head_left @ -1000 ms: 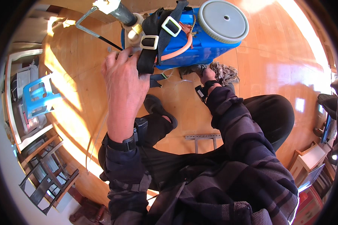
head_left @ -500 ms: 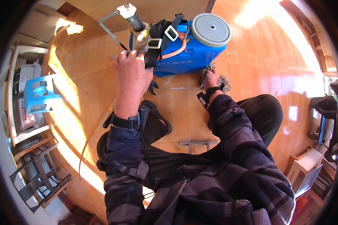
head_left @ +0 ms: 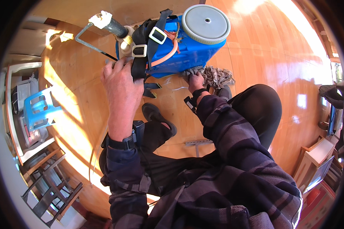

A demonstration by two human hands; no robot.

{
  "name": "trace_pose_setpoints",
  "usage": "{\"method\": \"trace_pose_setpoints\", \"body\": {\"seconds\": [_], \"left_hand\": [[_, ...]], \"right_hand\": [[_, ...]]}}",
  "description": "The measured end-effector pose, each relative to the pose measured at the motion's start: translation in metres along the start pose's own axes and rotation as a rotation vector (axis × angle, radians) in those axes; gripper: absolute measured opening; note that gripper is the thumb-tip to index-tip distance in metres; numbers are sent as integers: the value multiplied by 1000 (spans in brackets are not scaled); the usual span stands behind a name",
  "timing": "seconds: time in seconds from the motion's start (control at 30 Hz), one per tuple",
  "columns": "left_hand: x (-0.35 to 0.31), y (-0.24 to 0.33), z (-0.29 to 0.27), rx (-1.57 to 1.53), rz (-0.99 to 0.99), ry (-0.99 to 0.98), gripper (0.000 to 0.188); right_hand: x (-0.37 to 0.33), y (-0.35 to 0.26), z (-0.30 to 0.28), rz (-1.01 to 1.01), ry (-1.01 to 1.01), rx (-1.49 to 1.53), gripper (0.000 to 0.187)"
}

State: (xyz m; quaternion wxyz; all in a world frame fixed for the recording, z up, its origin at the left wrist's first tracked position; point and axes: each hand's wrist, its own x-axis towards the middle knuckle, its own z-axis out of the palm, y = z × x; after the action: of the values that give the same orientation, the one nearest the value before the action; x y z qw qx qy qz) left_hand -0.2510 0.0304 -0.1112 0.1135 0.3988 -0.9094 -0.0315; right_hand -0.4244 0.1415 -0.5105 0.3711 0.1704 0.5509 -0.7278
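Note:
A blue backpack sprayer [head_left: 172, 63] with a round grey lid [head_left: 206, 24] stands on the floor ahead of me. My left hand [head_left: 123, 82] grips its left side below the pale pump fitting [head_left: 126, 46], fingers curled over and fingertips partly hidden. Beside that hand hang black straps [head_left: 138, 65] with cream buckles. Low at the tank's near side, my right hand [head_left: 196, 81] is closed on a crumpled grey-brown rag [head_left: 219, 76], which touches the tank's lower edge and trails off to the right. An orange hose [head_left: 166, 58] curves across the tank.
A bent metal lever [head_left: 93, 47] sticks out left of the sprayer. A blue plastic stool [head_left: 42, 108] stands at the left, above dark folded chairs [head_left: 49, 187]. On the floor between my feet lies a grey metal bar [head_left: 198, 142]. A cabinet [head_left: 313, 164] is at the right.
The sprayer appears farther left and tilted slightly in view. My right hand has moved left along the tank's lower edge, and more of the rag spreads out to its right. My left hand keeps its hold.

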Motion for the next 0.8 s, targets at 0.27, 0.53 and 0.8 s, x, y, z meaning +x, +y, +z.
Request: {"method": "trace_pose_setpoints", "body": {"seconds": [0.27,0.53,0.8], "left_hand": [[4,-2,0,-43,-24,-21,38],[7,4,-6,36,-66,-64,36],[13,8,-4,113,-37,-66,32]], "right_hand": [[31,10,-20,-376,-482,-556,19],[6,-87,-20,-36,-132,18,22],[-20,-180,19,-337,39,-155,22]]}}
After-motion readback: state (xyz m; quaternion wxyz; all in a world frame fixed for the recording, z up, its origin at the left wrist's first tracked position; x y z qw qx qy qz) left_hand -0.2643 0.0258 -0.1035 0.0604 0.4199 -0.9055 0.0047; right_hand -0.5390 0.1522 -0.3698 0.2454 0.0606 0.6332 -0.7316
